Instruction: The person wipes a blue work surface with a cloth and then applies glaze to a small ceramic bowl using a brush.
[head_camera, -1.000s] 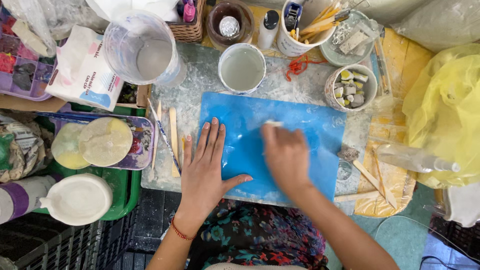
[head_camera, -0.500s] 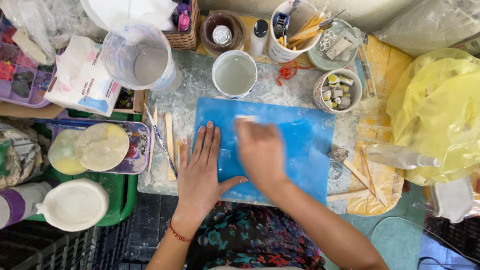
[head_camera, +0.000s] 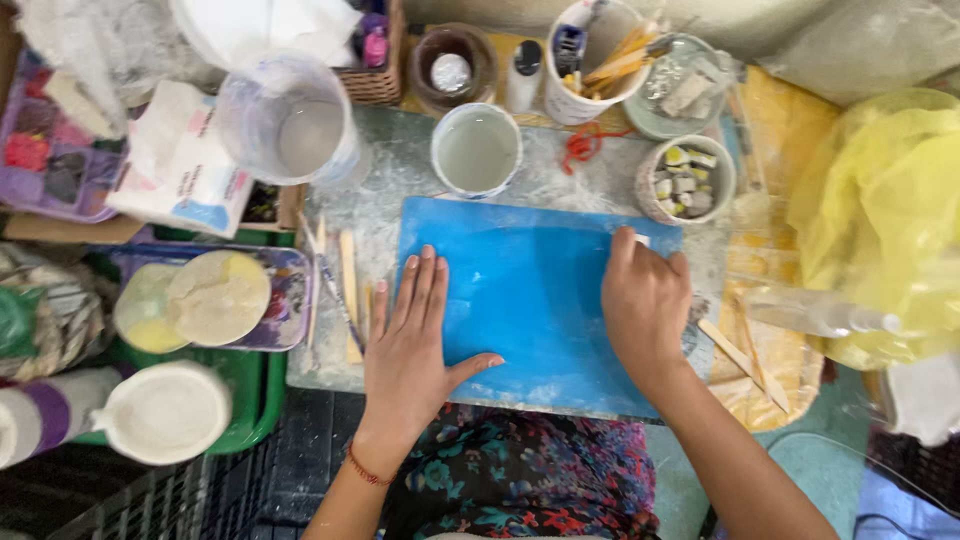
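Note:
A blue mat (head_camera: 530, 300) lies on a flour-dusted slab in front of me. My left hand (head_camera: 410, 340) rests flat on the mat's left edge, fingers together and thumb spread, holding nothing. My right hand (head_camera: 645, 305) presses down near the mat's right edge, fingers bent over a small white piece (head_camera: 640, 240) that shows only at the fingertips. What the piece is I cannot tell.
A white cup of cloudy water (head_camera: 476, 150) stands just behind the mat, with a clear jug (head_camera: 290, 125) at its left. A bowl of small pieces (head_camera: 685, 180) and a yellow bag (head_camera: 890, 220) are at the right. Wooden sticks (head_camera: 348, 290) lie left of the mat.
My right hand first slid a little left, then moved across the blue mat from its middle to its right edge, the white piece under the fingers. My left hand stayed in place.

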